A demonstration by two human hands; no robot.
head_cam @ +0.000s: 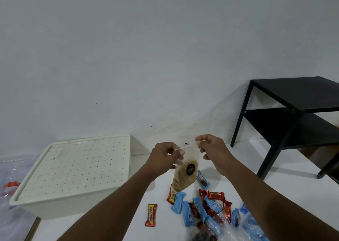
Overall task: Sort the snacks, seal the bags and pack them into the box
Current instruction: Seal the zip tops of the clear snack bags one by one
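Note:
A clear zip bag (185, 172) of brown snack with a round black label hangs in the air above the table. My left hand (166, 153) pinches its top edge on the left. My right hand (211, 147) pinches the same top edge on the right. Below the bag lies a heap of blue-wrapped bars (197, 211) mixed with red-wrapped bars (215, 197). A single red bar (151, 215) sits apart to the left of the heap. The cream box (73, 171) stands at the left with its perforated lid on.
A white table (117, 224) carries everything. Clear plastic bags (229, 228) lie at the bottom right among the snacks. A black two-shelf side table (293, 112) stands at the right against the wall. Crumpled clear plastic with a red label (11, 185) sits at the far left.

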